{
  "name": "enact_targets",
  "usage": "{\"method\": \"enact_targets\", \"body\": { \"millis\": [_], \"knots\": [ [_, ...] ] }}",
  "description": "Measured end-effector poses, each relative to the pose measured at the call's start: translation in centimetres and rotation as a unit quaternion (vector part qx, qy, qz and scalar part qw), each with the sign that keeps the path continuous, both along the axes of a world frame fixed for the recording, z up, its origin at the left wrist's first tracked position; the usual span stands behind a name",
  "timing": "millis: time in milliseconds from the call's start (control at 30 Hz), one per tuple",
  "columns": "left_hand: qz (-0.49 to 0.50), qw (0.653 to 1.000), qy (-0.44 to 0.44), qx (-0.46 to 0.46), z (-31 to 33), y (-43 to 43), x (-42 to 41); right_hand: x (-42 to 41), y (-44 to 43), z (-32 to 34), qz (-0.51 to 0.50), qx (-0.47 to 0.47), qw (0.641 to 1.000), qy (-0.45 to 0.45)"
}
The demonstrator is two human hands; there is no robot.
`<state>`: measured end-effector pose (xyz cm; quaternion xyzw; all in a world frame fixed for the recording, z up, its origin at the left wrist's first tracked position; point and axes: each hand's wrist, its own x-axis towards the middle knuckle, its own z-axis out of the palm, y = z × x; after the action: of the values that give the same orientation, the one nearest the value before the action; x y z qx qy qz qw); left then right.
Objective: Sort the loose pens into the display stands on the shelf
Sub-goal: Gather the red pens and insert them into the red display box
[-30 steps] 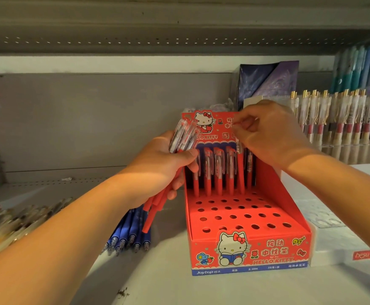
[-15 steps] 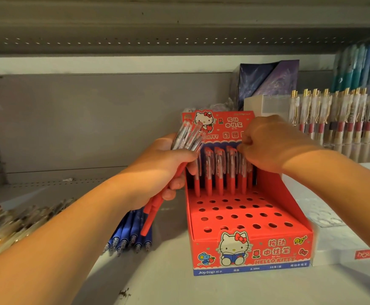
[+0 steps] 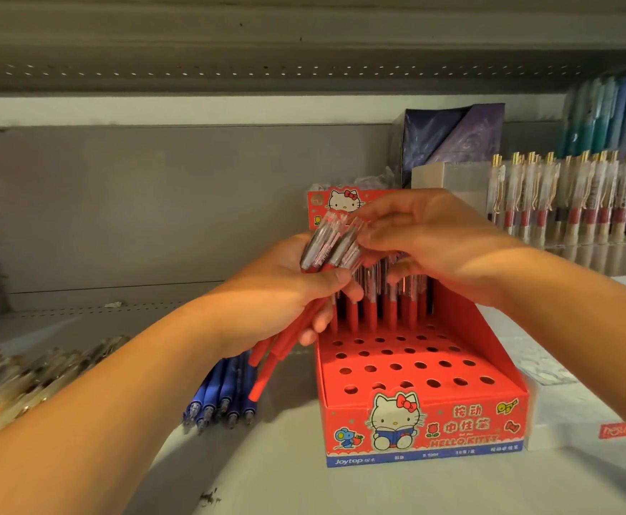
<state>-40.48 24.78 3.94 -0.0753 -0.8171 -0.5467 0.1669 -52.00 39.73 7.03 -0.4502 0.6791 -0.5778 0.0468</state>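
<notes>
The red display stand (image 3: 463, 440) reads "Joytop", "HELLO KITTY" and "按动中性笔" on its near front; the smaller print is illegible.

Grey, perhaps metal, shelving (image 3: 155, 202), dim light

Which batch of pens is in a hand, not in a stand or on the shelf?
The red pens gripped by the left hand; the blue pens lie on the shelf, and more red ones stand in the box.

Slanted bunch of red pens (image 3: 270, 366) inside curled left hand (image 3: 278, 291) fingers, right hand (image 3: 434, 236) fingertips pinching one clear top, red display stand (image 3: 452, 425) just behind, back row filled.
</notes>
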Motion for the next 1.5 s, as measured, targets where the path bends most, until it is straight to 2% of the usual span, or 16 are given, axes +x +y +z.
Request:
{"method": "enact_targets", "body": {
  "millis": [233, 367, 433, 533, 633, 700, 933, 1133, 1233, 1400, 1500],
  "knots": [
    [0.025, 0.999, -0.005, 0.044, 0.1, 0.0, 0.0, -0.5, 0.2, 0.2, 0.032, -0.085, 0.992, -0.088],
    [0.047, 0.998, -0.004, 0.049, 0.1, -0.1, -0.1, -1.0, 0.5, 0.7, 0.012, -0.122, 0.989, -0.081],
    [0.053, 0.998, 0.0, 0.036, 0.1, -0.2, -0.1, -1.2, 0.8, 0.9, -0.018, -0.124, 0.991, -0.05],
    [0.076, 0.997, 0.011, 0.018, 0.0, -0.4, -0.3, -1.5, 1.1, 1.1, -0.107, -0.062, 0.991, 0.057],
    [0.083, 0.996, 0.007, 0.012, 0.0, -0.5, -0.4, -1.8, 1.1, 1.0, -0.209, 0.011, 0.956, 0.204],
    [0.08, 0.997, 0.006, 0.015, 0.0, -0.5, -0.4, -1.9, 1.2, 1.1, -0.248, 0.024, 0.936, 0.25],
    [0.082, 0.996, 0.005, 0.017, -0.1, -0.6, -0.6, -2.2, 1.8, 1.1, -0.301, 0.06, 0.907, 0.288],
    [0.085, 0.996, 0.001, 0.017, 0.0, -0.4, -0.5, -2.0, 1.9, 1.5, -0.291, 0.087, 0.915, 0.266],
    [0.087, 0.996, 0.001, 0.016, 0.0, -0.3, -0.4, -1.8, 2.2, 1.6, -0.284, 0.132, 0.913, 0.262],
    [0.09, 0.996, 0.001, 0.011, 0.1, -0.2, -0.3, -1.0, 2.3, 1.7, -0.297, 0.234, 0.892, 0.248],
    [0.09, 0.996, 0.003, 0.012, 0.0, -0.2, -0.3, -0.5, 2.4, 2.0, -0.33, 0.316, 0.843, 0.284]
  ]
}}
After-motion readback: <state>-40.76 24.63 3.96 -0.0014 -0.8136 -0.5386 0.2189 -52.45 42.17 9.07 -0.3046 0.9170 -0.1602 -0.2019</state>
